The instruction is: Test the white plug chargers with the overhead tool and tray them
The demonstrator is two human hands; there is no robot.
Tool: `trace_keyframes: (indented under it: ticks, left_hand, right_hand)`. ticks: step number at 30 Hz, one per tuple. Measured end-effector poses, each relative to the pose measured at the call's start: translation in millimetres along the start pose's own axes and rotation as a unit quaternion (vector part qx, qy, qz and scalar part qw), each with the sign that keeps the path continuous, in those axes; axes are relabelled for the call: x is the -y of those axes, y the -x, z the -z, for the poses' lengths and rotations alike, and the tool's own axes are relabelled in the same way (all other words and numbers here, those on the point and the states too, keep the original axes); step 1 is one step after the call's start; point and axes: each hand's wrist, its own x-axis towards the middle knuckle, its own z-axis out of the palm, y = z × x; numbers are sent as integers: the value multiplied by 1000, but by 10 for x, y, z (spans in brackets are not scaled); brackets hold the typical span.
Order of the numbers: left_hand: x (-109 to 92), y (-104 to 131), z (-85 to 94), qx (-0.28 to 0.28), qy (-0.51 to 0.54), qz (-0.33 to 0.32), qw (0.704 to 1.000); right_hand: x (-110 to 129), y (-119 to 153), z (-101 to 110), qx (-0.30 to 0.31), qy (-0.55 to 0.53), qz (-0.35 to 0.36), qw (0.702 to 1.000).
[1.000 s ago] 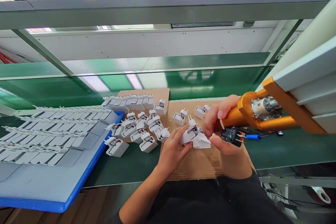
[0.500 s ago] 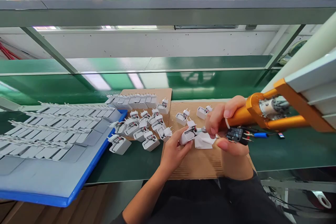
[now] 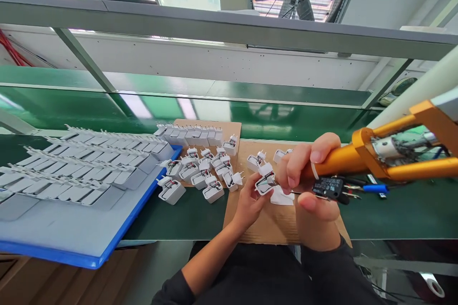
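Observation:
My left hand (image 3: 249, 206) pinches a small white plug adapter housing (image 3: 264, 187), its open side with thin wires showing and a white plug piece at its top. Wrapped round an orange hand-held tool (image 3: 339, 160) is my right hand (image 3: 315, 217), the thumb below a black micro switch (image 3: 328, 188) on the tool's side. The tool's metal tip meets the housing's open side; whether it touches anything inside cannot be made out. Just behind lie two similar adapters, one (image 3: 256, 161) in plain sight and one (image 3: 281, 154) partly hidden by my fingers.
Several open adapters (image 3: 189, 170) stand in a cluster left of my hands. Rows of white housings fill a blue-edged tray (image 3: 139, 209) at the left. Cardboard (image 3: 265, 228) and white paper (image 3: 282, 198) lie under my hands. A frame bar (image 3: 229, 28) crosses above the bench.
My view has tilted and shifted. The adapter in my left hand has turned its open side more toward me, and the tool tip now sits closer in against it.

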Motion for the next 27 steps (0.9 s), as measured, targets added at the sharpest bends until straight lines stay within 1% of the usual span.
trace_keyframes:
  ticks: [3, 8, 11, 18, 23, 27]
  left_hand:
    - [-9, -2, -8, -6, -6, -20, 1000]
    - [-36, -16, -25, -17, -12, -44, 999]
    - [-52, -22, -47, -24, -7, -56, 998]
    - [-81, -25, -86, -24, -18, -49, 998]
    - [-55, -22, -96, -32, -22, -37, 999]
    - [-37, -22, -99, -35, -15, -31, 999]
  right_hand:
    - [-4, -16, 2, 16, 9, 14, 1000]
    - [19, -11, -34, -14, 18, 8, 1000]
    - [23, 7, -33, -15, 28, -4, 999]
    - [17, 23, -3, -9, 30, 7, 999]
    - [32, 17, -4, -10, 37, -17, 999]
    - [31, 32, -2, -19, 34, 6, 999]
